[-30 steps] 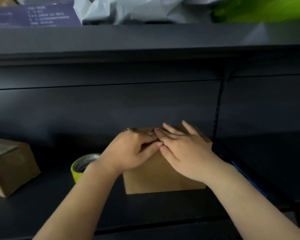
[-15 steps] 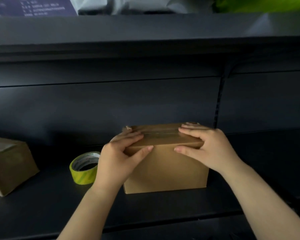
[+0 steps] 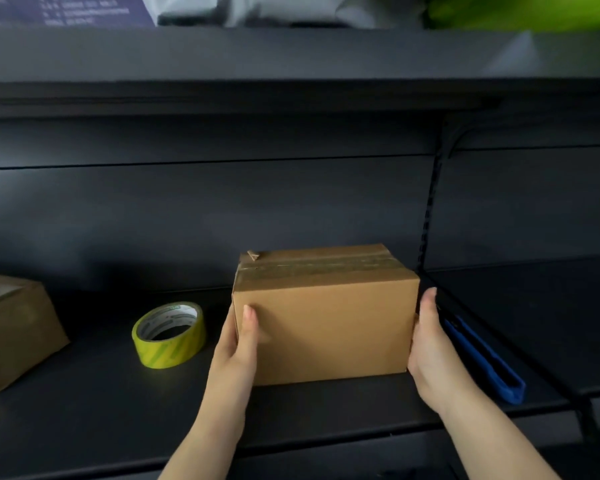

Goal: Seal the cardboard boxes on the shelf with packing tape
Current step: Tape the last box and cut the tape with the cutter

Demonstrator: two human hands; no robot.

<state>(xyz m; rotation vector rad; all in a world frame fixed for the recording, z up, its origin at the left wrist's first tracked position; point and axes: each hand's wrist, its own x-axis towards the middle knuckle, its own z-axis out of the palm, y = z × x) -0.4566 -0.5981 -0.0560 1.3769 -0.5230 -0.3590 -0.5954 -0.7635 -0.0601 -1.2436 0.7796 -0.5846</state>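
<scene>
A closed cardboard box [image 3: 326, 320] stands on the dark shelf [image 3: 101, 403], a strip of clear tape [image 3: 312, 268] running along its top seam with one end curled up at the far left corner, so whatever is inside stays hidden. The left hand [image 3: 238, 344] grasps its left end, thumb on the near face, and the right hand [image 3: 430, 344] clasps its right end; the fingers beyond are out of sight. Left of it lies a yellow tape roll [image 3: 168, 334], farther left a second box [image 3: 14, 327], and a blue tool [image 3: 482, 358] just right.
</scene>
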